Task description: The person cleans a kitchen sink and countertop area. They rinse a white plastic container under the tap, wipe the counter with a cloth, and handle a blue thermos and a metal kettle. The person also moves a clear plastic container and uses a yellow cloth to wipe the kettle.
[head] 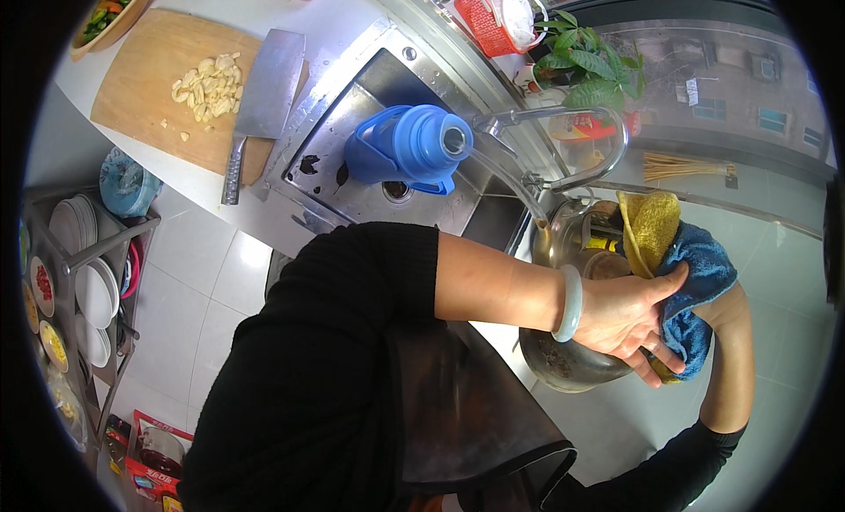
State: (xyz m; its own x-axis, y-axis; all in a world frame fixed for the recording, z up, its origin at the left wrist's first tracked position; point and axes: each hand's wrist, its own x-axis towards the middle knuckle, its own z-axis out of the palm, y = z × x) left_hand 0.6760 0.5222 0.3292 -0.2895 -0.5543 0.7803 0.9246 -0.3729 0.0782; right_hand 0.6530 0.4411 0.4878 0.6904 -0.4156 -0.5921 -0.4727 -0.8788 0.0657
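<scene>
My left hand (630, 314), with a pale bangle at the wrist, has its thumb on a blue cloth (703, 255) and its fingers loosely curled at the cloth's edge. Behind that cloth, my right hand (719, 307) grips it, its fingers mostly hidden. A yellow cloth (650, 228) is bunched beside the blue one. Both cloths are at a tilted metal kettle (568, 360), whose handle I cannot see. From its spout (542, 238) a stream of water (505, 172) runs into the mouth of a blue thermos flask (416, 146), which leans in the steel sink (475, 202).
A curved faucet (620, 142) arches beside the stream. Left of the sink, a cleaver (270, 83) lies on a wooden cutting board (138, 96) with sliced garlic (208, 86). A potted plant (591, 57) and red basket (485, 17) stand by the window. A rack (99, 255) holds plates.
</scene>
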